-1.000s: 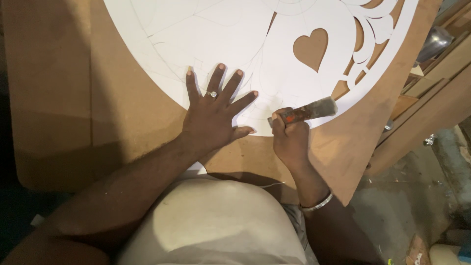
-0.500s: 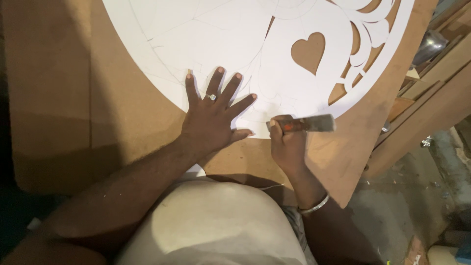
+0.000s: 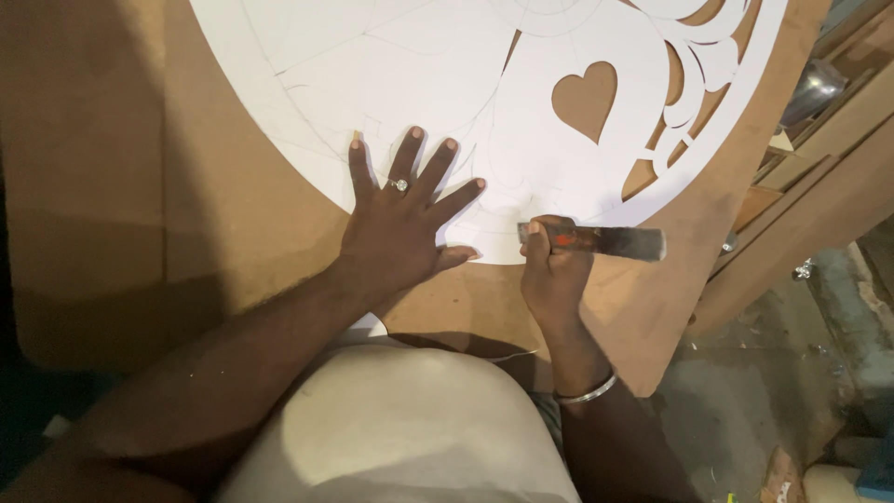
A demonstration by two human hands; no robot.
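A large round white sheet [image 3: 391, 65] with pencilled lines, a heart-shaped cut-out [image 3: 585, 101] and curved cut-outs lies on a brown board [image 3: 233, 233]. My left hand [image 3: 400, 224], with a ring on one finger, lies flat with fingers spread across the sheet's lower edge. To its right my right hand [image 3: 551, 275] is closed around a cutting tool [image 3: 605, 242] with a worn, dark handle. The tool lies nearly level and points right, at the sheet's lower rim. A metal bangle [image 3: 587, 391] circles my right wrist.
Wooden planks and strips [image 3: 819, 177] lean at the right, past the board's edge. A shiny metal object [image 3: 812, 88] sits at the upper right. Grey dusty floor [image 3: 745, 419] shows at the lower right. My light-coloured knee [image 3: 400, 428] fills the bottom middle.
The tool in my right hand has swung from tilted up-right to nearly level, and the hand shifted slightly. My left hand has stayed flat on the sheet.
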